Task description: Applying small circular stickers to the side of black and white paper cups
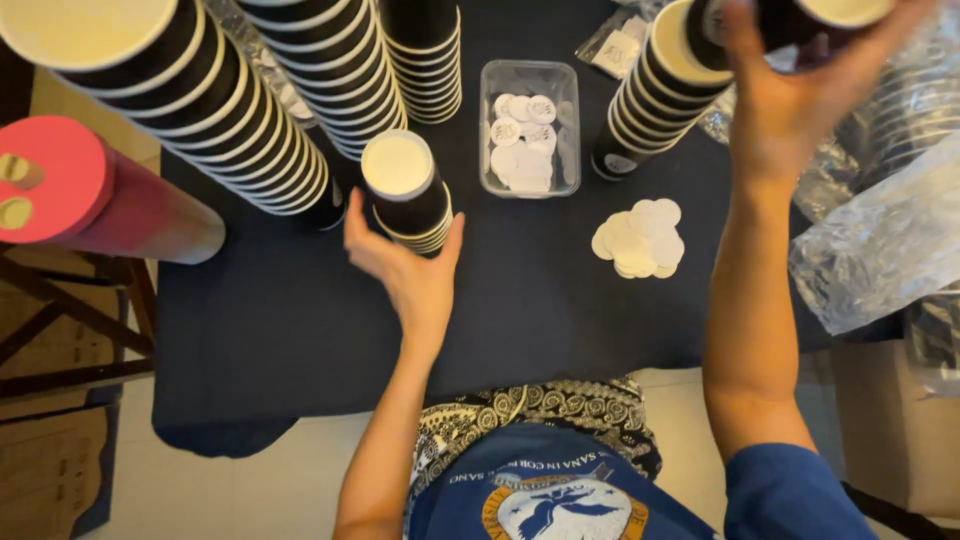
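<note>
My left hand (405, 268) cups the near side of a short stack of black paper cups (405, 195) with white insides, standing on the dark table (280, 320). My right hand (790, 95) is raised at the top right and grips a single black cup (835, 15) above a taller stack of black cups (655, 85). A loose pile of round white stickers (640, 238) lies between my arms. A clear plastic tub (528, 128) behind it holds more white stickers.
Three tall leaning stacks of black cups (200, 110) fill the back left. A red cylinder (90, 190) lies at the left edge. Crumpled clear plastic wrap (880, 230) covers the right side. Wooden furniture stands at the lower left.
</note>
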